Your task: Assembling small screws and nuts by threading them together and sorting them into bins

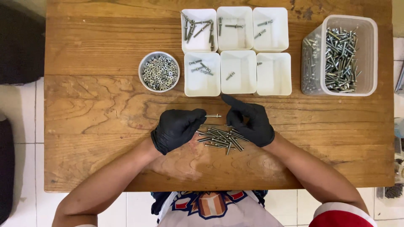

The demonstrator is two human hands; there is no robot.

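Note:
Both my hands wear black gloves over a wooden table [97,113]. My left hand [176,128] pinches a single silver bolt [213,115], held level with its tip toward the right. My right hand [248,120] hovers just right of that bolt, fingers apart, index finger stretched toward the trays, holding nothing. Below and between both hands lies a loose pile of long bolts [221,138] on the wood.
Several white square trays [237,50] in two rows stand behind the hands, some holding a few bolts. A round bowl of nuts [159,72] sits to their left. A clear plastic tub of bolts [343,54] stands at the right.

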